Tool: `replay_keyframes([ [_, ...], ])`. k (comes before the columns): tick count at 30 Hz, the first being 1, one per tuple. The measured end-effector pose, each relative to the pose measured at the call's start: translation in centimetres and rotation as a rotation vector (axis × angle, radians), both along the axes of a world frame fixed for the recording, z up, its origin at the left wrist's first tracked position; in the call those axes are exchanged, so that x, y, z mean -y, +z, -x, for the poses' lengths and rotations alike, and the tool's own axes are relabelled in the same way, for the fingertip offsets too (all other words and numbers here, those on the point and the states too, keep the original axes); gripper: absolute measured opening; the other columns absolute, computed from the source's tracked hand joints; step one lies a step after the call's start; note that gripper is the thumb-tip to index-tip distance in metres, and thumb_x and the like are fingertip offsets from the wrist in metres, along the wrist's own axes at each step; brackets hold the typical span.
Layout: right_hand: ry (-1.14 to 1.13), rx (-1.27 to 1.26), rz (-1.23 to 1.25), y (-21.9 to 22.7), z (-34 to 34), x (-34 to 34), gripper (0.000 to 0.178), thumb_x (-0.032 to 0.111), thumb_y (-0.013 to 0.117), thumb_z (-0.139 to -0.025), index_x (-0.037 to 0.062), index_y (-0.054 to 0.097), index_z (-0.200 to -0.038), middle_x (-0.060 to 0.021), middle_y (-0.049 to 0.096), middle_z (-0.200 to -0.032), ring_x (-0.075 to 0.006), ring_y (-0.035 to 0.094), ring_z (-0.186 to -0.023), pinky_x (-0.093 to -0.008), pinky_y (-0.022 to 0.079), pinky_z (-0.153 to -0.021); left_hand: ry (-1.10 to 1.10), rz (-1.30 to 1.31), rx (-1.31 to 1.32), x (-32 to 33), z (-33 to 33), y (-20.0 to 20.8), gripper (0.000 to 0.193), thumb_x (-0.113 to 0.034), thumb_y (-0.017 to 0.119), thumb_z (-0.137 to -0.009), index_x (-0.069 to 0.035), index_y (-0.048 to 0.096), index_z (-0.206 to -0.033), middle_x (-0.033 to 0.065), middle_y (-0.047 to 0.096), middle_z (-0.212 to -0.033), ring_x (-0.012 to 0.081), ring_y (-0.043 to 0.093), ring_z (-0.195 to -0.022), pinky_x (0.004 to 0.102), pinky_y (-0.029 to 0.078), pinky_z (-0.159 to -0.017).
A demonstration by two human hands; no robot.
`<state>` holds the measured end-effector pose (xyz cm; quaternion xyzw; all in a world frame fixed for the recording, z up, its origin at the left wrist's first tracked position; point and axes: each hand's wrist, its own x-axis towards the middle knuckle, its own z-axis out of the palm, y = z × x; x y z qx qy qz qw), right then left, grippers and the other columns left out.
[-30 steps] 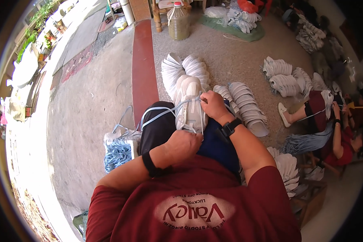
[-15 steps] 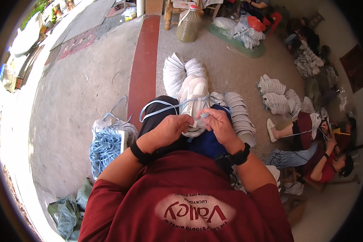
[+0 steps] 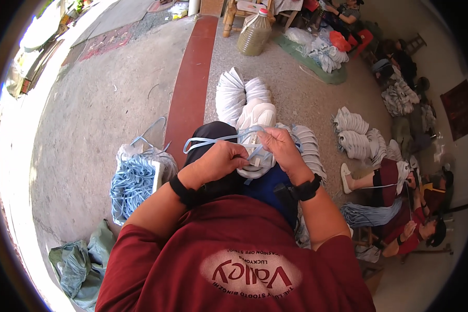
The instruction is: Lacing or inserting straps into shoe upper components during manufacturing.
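Note:
A white shoe point(image 3: 256, 115) rests on my lap with its toe pointing away, a light blue shoelace point(image 3: 207, 140) threaded across its front. My left hand point(image 3: 224, 159) is closed at the left edge of the shoe's opening, its fingertips pinching there; what exactly lies between them is partly hidden. At the right side of the shoe, my right hand point(image 3: 280, 147) pinches the blue shoelace, which slants down from its fingers toward the left hand. A loop of lace hangs out to the left over my dark-clad knee point(image 3: 212, 131).
Stacked white shoe uppers point(image 3: 231, 96) lie beyond my knees, more point(image 3: 309, 148) at the right. A container of blue laces point(image 3: 132, 188) stands at left, near a green bag point(image 3: 74, 266). A large plastic jug point(image 3: 254, 35) stands ahead. Co-workers point(image 3: 415, 229) sit at right.
My right hand has moved up and slightly away along the shoe, drawing the lace with it. My left hand has stayed near the shoe's opening. The view has shifted slightly.

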<state>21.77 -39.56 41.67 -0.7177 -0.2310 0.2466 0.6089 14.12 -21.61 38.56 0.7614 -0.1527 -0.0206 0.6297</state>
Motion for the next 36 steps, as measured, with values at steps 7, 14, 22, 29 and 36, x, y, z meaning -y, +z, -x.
replay_keyframes([
  [7,-0.266,0.696,0.234,-2.5,-2.7,1.9,0.021,0.015,0.059,-0.083,-0.0029,0.056,-0.073,-0.0132,0.052,-0.069,-0.0266,0.05,-0.064,-0.0337,0.04,-0.059,0.654,0.782,-0.18,-6.4,-1.7,-1.6,0.017,-0.018,0.061,-0.087,-0.011,0.056,-0.072,-0.0069,0.044,-0.061,0.0024,0.032,-0.051,0.0185,0.024,-0.045],
  [14,-0.112,1.054,0.623,-5.5,-1.4,1.7,0.021,0.014,0.065,-0.073,0.0103,0.065,-0.093,-0.0106,0.049,-0.077,-0.0276,0.055,-0.068,-0.0373,0.045,-0.056,0.374,0.835,-0.564,-0.1,-2.6,-3.3,0.007,-0.009,0.063,-0.084,-0.008,0.058,-0.08,-0.0023,0.055,-0.068,0.0058,0.051,-0.058,0.0177,0.042,-0.053],
  [22,-0.383,0.779,0.552,-8.1,-2.7,1.0,0.022,0.018,0.061,-0.079,0.0111,0.066,-0.099,-0.0129,0.054,-0.075,-0.0303,0.056,-0.07,-0.0385,0.046,-0.062,0.346,0.546,-0.438,3.0,-9.8,-6.4,0.009,0.006,0.063,-0.075,-0.001,0.057,-0.074,0.0028,0.058,-0.064,0.0079,0.052,-0.051,0.0189,0.043,-0.048],
  [29,-0.497,0.733,0.5,-8.6,-2.9,0.6,0.022,0.024,0.056,-0.085,0.0076,0.067,-0.094,-0.0151,0.054,-0.07,-0.0328,0.055,-0.07,-0.0394,0.044,-0.062,0.456,0.502,-0.399,3.6,-10.9,-7.4,0.011,0.005,0.066,-0.07,-0.001,0.057,-0.07,0.0008,0.056,-0.062,0.007,0.049,-0.054,0.0218,0.041,-0.048],
  [36,-0.488,0.791,0.513,-8.8,-2.7,0.6,0.023,0.025,0.056,-0.084,0.0069,0.067,-0.094,-0.0146,0.054,-0.07,-0.0325,0.055,-0.07,-0.0397,0.044,-0.062,0.623,0.15,-0.133,5.3,-10.5,-8.7,0.009,-0.005,0.067,-0.067,-0.002,0.059,-0.07,0.0069,0.058,-0.06,0.0114,0.051,-0.054,0.0276,0.044,-0.055],
])
